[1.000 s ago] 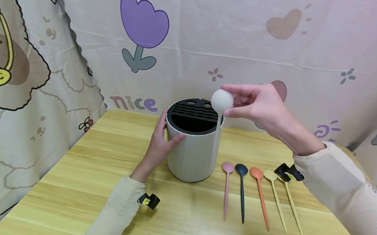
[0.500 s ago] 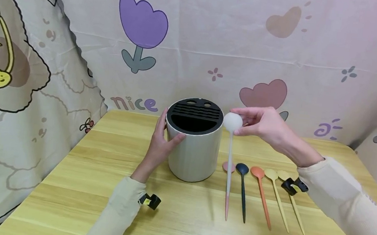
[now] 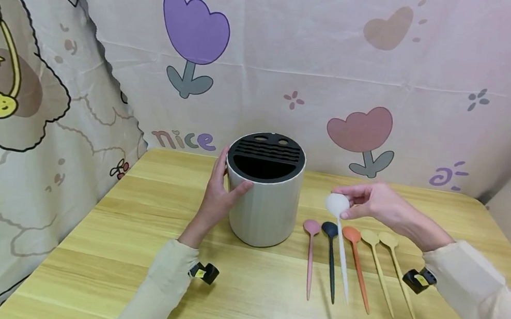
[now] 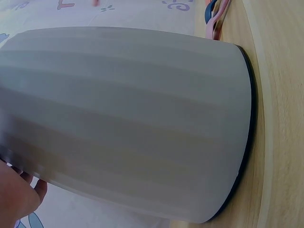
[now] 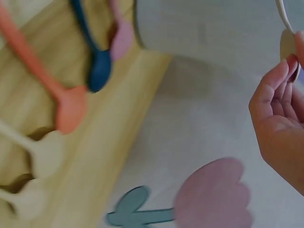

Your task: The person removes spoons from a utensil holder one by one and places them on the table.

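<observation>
In the head view my right hand [image 3: 372, 205] pinches a white spoon [image 3: 337, 204] by its bowl, the handle slanting down between the dark blue spoon [image 3: 329, 229] and the orange spoon [image 3: 352, 235]. A pink spoon [image 3: 311, 227] lies left of the blue one. Two pale yellow spoons [image 3: 370, 238] lie on the right side of the row. With fingers along its left side and thumb on its front, my left hand [image 3: 221, 195] holds a pale ribbed canister [image 3: 263, 212]. Its black lid [image 3: 268, 150] has a half-round opening, slots and two holes.
The wooden table [image 3: 133, 250] carries the canister and the row of spoons. Behind it hangs a printed cloth [image 3: 277, 42], which also covers the left side. Small black wrist cameras sit on both cream sleeves [image 3: 472, 276].
My right hand has brought the white spoon down and to the right, from beside the canister's lid to over the row of spoons. My left hand stays on the canister.
</observation>
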Available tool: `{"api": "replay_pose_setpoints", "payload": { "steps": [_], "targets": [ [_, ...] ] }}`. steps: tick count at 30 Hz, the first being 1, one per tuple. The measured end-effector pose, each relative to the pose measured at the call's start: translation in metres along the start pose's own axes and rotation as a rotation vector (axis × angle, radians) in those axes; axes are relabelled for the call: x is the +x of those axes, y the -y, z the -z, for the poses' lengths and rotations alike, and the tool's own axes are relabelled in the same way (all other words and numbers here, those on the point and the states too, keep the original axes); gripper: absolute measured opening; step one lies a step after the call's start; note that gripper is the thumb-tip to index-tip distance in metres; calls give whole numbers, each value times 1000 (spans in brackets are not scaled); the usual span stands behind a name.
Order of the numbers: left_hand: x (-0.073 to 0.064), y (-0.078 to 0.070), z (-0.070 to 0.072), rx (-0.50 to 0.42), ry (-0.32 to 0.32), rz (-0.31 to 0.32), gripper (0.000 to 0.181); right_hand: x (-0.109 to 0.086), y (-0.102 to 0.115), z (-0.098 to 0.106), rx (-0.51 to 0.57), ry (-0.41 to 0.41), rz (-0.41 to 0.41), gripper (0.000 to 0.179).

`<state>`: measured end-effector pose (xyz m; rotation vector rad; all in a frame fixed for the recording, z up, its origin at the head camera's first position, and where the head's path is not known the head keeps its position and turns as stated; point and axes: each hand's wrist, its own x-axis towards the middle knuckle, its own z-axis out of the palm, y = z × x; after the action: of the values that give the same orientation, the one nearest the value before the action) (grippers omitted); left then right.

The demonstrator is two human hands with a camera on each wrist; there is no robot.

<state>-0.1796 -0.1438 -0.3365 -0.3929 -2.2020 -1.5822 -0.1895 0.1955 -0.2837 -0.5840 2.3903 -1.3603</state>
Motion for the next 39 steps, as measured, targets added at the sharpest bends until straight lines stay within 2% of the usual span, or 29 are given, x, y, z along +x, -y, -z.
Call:
{"api": "replay_pose_setpoints", "payload": {
  "steps": [11, 18, 27, 36, 39],
  "targets": [
    [0, 1, -1, 0, -4, -16, 122, -6, -63, 16, 99, 92, -73, 66],
    [-1, 0, 0, 10, 3, -13, 119, -16, -89, 33, 39, 58, -80, 64],
    [1, -1, 0, 5, 0, -10, 120, -34, -115, 58, -14, 59, -75, 61],
    [0, -1, 0, 10, -2, -17, 117, -52, -144, 82, -104, 50, -67, 50],
    [-1, -2, 0, 8, 5, -15, 118, -59, -153, 90, -102, 67, -68, 46]
  ]
}}
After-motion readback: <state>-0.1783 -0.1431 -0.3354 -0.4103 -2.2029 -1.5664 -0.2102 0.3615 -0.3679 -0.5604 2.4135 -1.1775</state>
